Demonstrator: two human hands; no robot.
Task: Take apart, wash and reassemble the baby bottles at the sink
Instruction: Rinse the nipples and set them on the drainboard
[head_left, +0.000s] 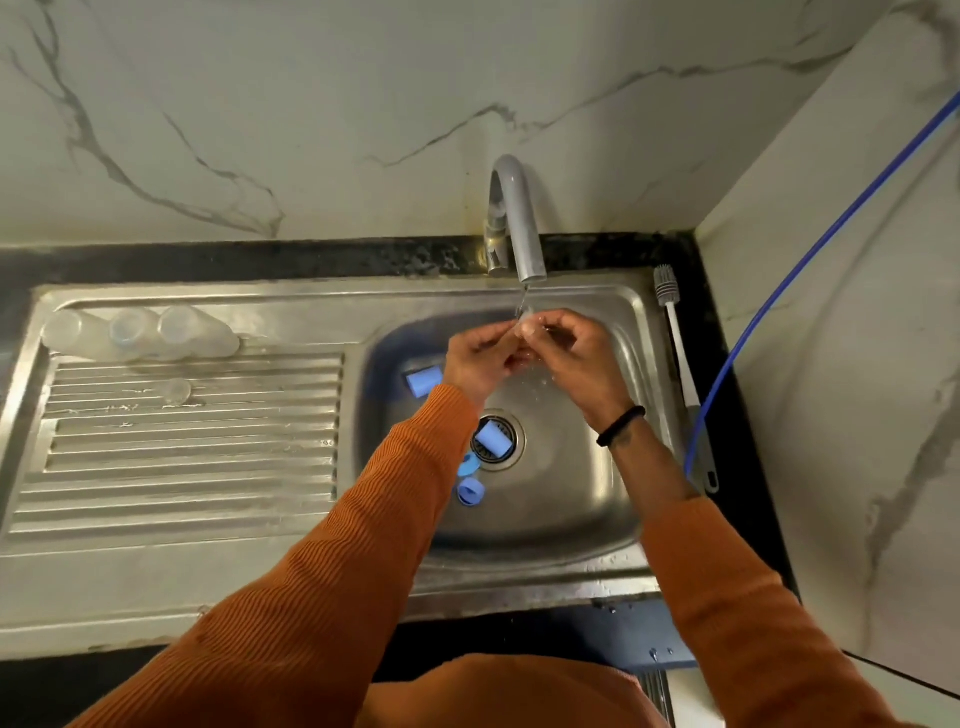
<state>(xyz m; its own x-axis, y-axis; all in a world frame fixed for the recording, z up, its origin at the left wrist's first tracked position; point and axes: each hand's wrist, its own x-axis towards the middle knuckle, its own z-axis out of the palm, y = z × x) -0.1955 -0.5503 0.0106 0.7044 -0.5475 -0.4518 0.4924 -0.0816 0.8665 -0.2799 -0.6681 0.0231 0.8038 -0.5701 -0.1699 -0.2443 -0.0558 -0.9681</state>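
Head view: stainless steel sink (597, 519) with ribbed drainboard (182, 441), set in black counter against marble-veined wall. Three clear bottles (140, 332) lie on the drainboard. Left hand (478, 361) and right hand (576, 353) pinch a small translucent teat (527, 325) under the running faucet (519, 223). Blue rings (470, 491) rest in the basin.

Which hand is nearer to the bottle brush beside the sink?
The right hand. It is under the tap, closer to the bottle brush; the left hand is further left.

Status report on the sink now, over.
Both hands, left and right, pinch small clear teat under running tap. Blue plastic caps wait in basin. Nothing obstructing.
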